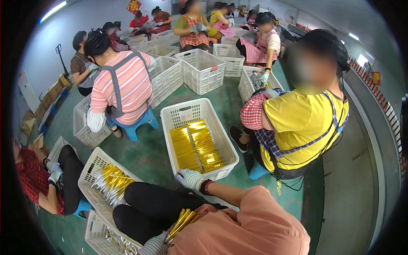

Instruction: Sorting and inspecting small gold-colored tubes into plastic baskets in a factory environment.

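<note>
My left hand [155,245], in a striped knit glove, is low at my lap. It is closed around a bundle of thin shiny gold sticks [182,222], which lean up against my shirt. My right hand [191,179], gloved alike with a dark band at the wrist, is at the near-left corner of a white plastic crate [226,168], fingers curled at its rim. Inside that crate, gold sticks [197,144] lie packed in two neat side-by-side rows.
Left of my knees, a second white crate [98,159] holds loose gold sticks with silvery ends [112,182]. Below it, another crate [95,231] has more pieces. A person in yellow [304,123] sits close on the right, one in stripes [123,85] at left. Several crates and people fill the back.
</note>
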Demonstrator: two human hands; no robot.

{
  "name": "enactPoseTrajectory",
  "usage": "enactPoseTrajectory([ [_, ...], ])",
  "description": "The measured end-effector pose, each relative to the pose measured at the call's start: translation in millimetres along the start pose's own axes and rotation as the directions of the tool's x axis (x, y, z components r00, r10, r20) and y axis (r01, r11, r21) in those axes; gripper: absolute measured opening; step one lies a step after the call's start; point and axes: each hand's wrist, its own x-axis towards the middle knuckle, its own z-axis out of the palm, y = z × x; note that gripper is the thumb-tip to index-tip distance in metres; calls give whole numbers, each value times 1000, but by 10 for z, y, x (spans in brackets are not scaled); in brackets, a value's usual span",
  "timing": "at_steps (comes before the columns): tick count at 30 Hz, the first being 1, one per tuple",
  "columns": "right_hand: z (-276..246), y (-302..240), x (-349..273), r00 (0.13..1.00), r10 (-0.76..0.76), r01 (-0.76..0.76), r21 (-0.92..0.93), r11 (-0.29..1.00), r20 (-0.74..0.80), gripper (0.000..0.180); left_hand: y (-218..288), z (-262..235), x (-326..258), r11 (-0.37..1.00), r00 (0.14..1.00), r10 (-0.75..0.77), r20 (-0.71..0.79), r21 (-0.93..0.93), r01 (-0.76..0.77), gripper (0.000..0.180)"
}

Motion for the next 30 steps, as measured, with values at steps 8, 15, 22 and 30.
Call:
enactPoseTrajectory([
  [8, -438, -1028, -386, 803, -587, 541, 538, 646, -103, 36, 281, -223, -122, 913, 976, -178, 128, -348, 213, 30],
  [15, -241, -1320, -844, 355, -783, 592, 526, 611, 510, 39, 486, -301, -265, 882, 971, -220, 89, -407, 237, 31],
  [22, -187, -1430, -828, 328, -721, 647, 411, 642, 610, 41, 592, -241, -329, 881, 956, -292, -33, -398, 256, 29],
  [30, -174, -1499, -842, 371, -732, 820, 168, 547, 571, 30, 77, -150, -234, 986, 926, 95, -365, 160, -38, 24],
])
